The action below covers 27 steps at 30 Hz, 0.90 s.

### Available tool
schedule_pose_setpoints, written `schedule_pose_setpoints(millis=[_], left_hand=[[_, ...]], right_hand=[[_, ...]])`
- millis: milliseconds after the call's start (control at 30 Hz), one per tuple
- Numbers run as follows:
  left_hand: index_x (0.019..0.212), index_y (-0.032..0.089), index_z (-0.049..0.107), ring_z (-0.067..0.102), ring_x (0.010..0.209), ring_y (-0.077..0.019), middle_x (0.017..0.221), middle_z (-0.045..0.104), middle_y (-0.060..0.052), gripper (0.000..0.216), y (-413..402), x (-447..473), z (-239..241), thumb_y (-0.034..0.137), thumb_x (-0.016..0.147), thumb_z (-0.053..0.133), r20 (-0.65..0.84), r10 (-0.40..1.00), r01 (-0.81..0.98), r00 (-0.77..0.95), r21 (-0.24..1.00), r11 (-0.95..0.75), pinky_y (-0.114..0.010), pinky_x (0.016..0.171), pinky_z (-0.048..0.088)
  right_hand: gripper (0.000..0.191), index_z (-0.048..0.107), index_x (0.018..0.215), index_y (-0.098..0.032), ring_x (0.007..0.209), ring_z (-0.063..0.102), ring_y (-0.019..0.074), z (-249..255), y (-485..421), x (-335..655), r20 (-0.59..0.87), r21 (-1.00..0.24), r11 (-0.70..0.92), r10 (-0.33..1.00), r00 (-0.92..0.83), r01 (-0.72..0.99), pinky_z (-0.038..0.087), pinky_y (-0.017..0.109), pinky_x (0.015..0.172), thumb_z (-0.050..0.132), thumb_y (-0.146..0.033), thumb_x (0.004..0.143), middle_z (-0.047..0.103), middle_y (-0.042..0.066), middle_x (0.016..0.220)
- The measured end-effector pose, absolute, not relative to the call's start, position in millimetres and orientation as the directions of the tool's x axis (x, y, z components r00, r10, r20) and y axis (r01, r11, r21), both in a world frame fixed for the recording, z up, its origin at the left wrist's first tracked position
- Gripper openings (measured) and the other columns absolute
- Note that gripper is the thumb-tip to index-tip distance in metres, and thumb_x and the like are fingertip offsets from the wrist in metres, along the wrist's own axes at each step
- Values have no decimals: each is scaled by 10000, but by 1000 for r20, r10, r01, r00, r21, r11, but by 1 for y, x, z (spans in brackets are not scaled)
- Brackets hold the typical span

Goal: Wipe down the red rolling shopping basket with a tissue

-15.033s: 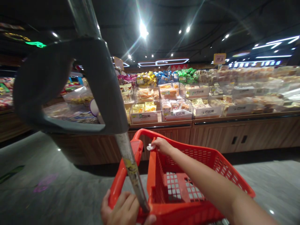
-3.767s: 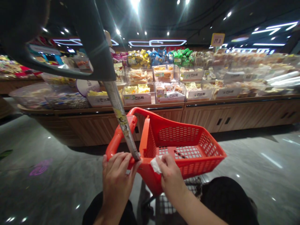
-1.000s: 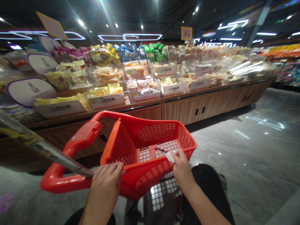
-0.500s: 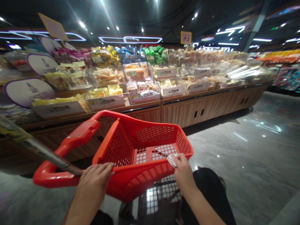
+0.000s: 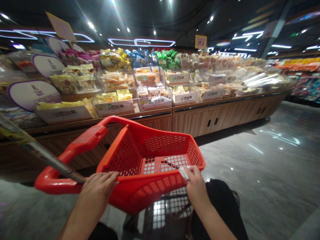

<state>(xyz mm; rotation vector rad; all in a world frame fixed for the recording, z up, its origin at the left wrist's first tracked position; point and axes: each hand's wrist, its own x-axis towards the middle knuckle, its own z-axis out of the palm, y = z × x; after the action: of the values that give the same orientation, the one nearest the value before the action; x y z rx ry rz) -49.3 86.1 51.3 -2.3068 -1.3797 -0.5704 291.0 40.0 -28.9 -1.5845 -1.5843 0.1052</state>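
Observation:
In the head view a red plastic shopping cart point(image 5: 150, 185) stands in front of me, its mesh basket showing nothing inside. My left hand point(image 5: 98, 186) is closed over the near rim, close to the push handle point(image 5: 87, 138). A worn, greyish pole point(image 5: 55, 161) slants in from the left edge and ends beside that hand; whether the fingers touch it is hidden. Farther right on the same rim, my right hand point(image 5: 196, 183) pinches a crumpled white tissue point(image 5: 184, 172) against the plastic.
Beyond the cart runs a wooden display counter point(image 5: 197, 120) with clear bins of packaged snacks point(image 5: 115, 96). A yellow-framed price sign point(image 5: 200, 42) rises above it. Grey glossy floor point(image 5: 270, 160) lies to the right, and my dark-clothed knee point(image 5: 220, 203) is beside the cart.
The view has shifted slightly, and the cart's handle end sits a little higher in it. My left hand stays on the rim; my right hand keeps the tissue at nearly the same spot.

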Motion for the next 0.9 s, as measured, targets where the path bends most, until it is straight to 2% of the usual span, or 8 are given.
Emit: schedule_pose_setpoints(millis=[233,333,500,733,900], left_hand=[[929,253,683,644,835,-219,903,732,-37,401,88,-54,52,465,908,342,547,714,883,438,-114,-455,-358,786,429],[913,262,687,651,821,-217,887,735,-29,382,90,-58,52,466,897,365,557,708,883,434,-107,-457,-353,769,441],[905,264,691,660,827,-226,893,737,-26,394,91,-58,51,485,883,365,542,732,892,414,-81,-445,-368,770,456],[918,252,690,661,843,-218,904,739,-27,359,92,-61,51,431,877,381,528,737,890,421,-81,-449,-370,785,452],[904,278,678,671,816,-206,892,742,0,353,94,-69,56,452,877,371,534,716,873,450,-95,-479,-355,756,463]], right_hand=[[662,579,1238,-141,874,510,202,-17,35,250,484,-594,303,875,30,745,489,335,821,369,84,652,505,86,926],[644,608,1202,-171,896,516,195,-19,34,268,479,-617,261,873,92,742,481,332,852,367,83,662,504,77,941],[583,631,1171,-189,867,537,195,-29,38,306,490,-624,143,838,242,768,500,330,813,367,54,711,509,71,923],[607,614,1187,-161,871,534,202,-21,36,269,488,-576,250,869,83,779,497,326,820,378,78,681,515,85,922],[586,626,1163,-168,885,539,190,-20,31,292,477,-607,179,861,176,774,492,315,822,356,82,707,508,77,939]])
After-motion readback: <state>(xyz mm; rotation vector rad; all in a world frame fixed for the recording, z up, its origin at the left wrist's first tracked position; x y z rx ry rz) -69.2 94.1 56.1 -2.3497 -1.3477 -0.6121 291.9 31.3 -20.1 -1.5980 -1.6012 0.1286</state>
